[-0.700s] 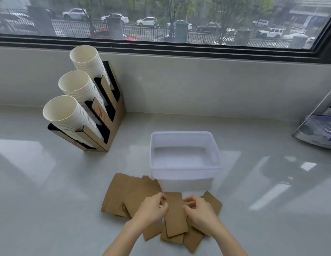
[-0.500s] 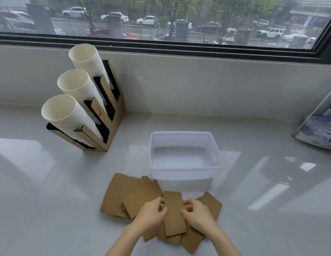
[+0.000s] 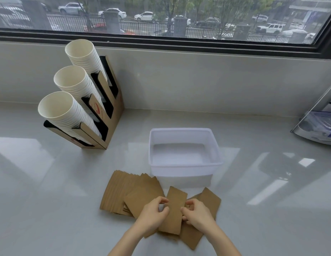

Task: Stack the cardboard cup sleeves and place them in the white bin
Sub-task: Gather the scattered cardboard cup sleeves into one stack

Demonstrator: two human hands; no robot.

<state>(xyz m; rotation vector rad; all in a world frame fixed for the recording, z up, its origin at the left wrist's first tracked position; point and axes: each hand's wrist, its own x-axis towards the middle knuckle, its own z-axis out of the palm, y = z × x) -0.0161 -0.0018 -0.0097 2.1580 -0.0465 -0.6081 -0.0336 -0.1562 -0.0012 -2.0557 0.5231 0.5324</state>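
Observation:
Several flat brown cardboard cup sleeves (image 3: 124,193) lie fanned out on the pale counter just in front of the white bin (image 3: 185,170), which holds nothing. One sleeve (image 3: 175,209) lies on top in the middle. My left hand (image 3: 153,215) grips its left edge and my right hand (image 3: 197,214) grips its right edge. More sleeves (image 3: 209,200) stick out to the right under my right hand.
A cardboard holder (image 3: 105,115) with three slanted stacks of white paper cups (image 3: 68,115) stands at the back left against the wall. A grey and blue appliance (image 3: 320,126) sits at the right edge. A window runs along the back.
Both hands have stayed on the middle sleeve and shifted it slightly; its far end now tilts a little to the right. The view has moved a little closer.

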